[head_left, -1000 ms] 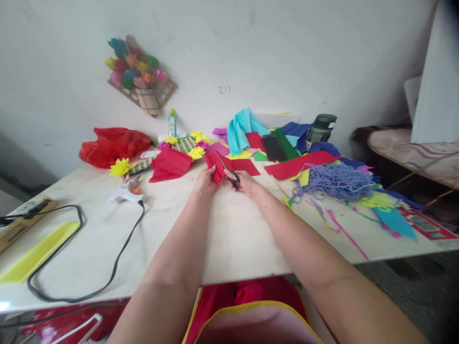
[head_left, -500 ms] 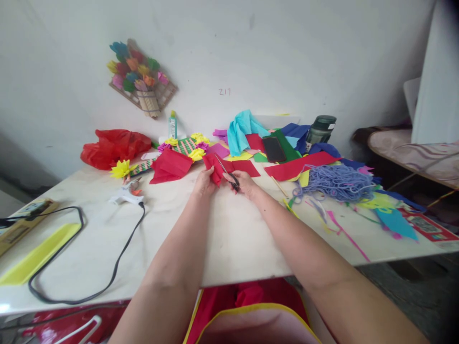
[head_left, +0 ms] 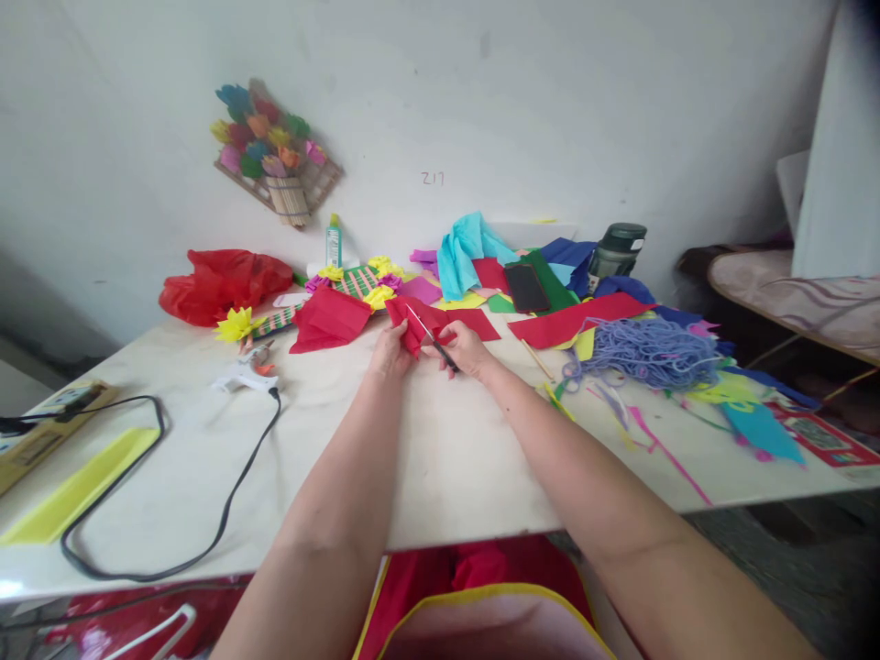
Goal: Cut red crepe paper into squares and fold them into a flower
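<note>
The left hand pinches the red paper; the right hand is curled round the scissors (their blades lie across the paper).

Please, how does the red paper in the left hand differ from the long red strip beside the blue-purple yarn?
The held red paper is gripped by the left hand, while the long red strip lies with no hand on it. The held red paper has the scissors across it; the long red strip has blue-purple yarn beside it. Both are red.
</note>
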{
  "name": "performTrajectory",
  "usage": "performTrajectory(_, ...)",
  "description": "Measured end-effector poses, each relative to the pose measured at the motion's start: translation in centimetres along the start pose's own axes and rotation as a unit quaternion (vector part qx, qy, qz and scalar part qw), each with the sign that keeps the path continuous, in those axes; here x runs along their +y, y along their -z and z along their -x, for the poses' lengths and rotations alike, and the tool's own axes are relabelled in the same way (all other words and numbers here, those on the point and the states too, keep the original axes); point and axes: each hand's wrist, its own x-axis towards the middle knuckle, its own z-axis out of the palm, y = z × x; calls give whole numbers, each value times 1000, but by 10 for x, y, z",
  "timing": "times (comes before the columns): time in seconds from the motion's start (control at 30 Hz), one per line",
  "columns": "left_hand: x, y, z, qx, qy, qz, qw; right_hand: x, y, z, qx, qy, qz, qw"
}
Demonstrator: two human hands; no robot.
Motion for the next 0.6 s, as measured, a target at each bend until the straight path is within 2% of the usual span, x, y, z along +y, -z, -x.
performTrajectory(0.17, 0, 1, -1, -6, 5, -4, 1000, 2, 6, -1, 13, 42, 70, 997)
performTrajectory(0.3, 0, 3, -3, 3, 7, -3, 1000, 1, 8, 1, -17, 57, 76, 995)
performTrajectory(0.43, 0, 4, -3, 2, 11, -10, 1000, -2, 8, 2, -52, 13, 56, 997)
performTrajectory(0.6, -1, 3, -2, -11, 8, -19, 1000, -5, 9, 1, -61, -36, 35, 997)
